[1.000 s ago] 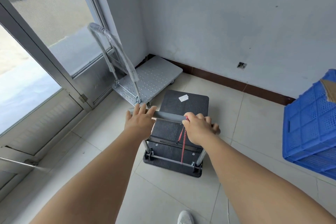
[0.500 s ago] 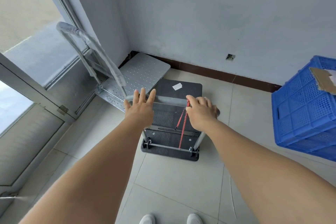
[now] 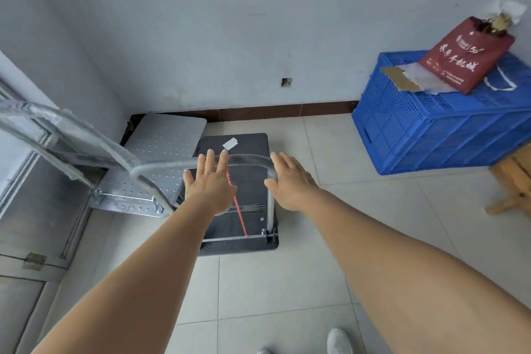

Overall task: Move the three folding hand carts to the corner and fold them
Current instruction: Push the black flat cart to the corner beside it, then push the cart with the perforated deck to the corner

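Both hands have let go of the black cart's handle since a second ago, fingers now spread flat and grasping nothing.

Left hand point(image 3: 211, 185) and right hand point(image 3: 290, 181) hover at the handle bar point(image 3: 247, 158); black cart point(image 3: 244, 181) sits mid-frame on the floor, touching the silver cart point(image 3: 161, 149) in the corner, blue crate point(image 3: 442, 123) at right.

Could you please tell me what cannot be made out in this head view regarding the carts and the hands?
- Third cart: outside the frame; only the black cart and silver cart show.
- Wheels of both: hidden under their decks.
- White label on the black cart: too small to read.
- Left hand and right hand, fingers spread: contact with the handle cannot be told; the hands cover it.
- Silver cart's handle: cut off by the left edge.
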`<action>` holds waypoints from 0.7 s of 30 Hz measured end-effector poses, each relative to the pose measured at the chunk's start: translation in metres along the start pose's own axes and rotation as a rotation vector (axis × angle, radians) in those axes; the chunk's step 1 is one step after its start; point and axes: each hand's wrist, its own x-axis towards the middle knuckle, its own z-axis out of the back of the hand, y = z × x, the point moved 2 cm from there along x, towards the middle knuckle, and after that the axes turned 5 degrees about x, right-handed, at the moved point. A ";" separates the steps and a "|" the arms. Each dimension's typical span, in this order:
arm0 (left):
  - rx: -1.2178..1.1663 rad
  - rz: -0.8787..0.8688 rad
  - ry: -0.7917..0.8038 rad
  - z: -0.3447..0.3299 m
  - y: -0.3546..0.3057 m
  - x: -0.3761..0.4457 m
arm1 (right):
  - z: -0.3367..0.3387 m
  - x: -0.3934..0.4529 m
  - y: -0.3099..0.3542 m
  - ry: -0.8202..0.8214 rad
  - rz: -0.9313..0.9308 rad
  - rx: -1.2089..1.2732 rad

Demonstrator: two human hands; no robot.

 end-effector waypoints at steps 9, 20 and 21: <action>-0.089 -0.264 0.021 -0.016 -0.130 -0.049 | 0.027 -0.103 -0.090 -0.152 -0.188 0.086; -0.070 -0.686 0.085 -0.056 -0.363 -0.219 | 0.054 -0.325 -0.284 -0.418 -0.524 0.111; -0.059 -0.727 0.091 -0.061 -0.385 -0.238 | 0.056 -0.348 -0.304 -0.434 -0.560 0.116</action>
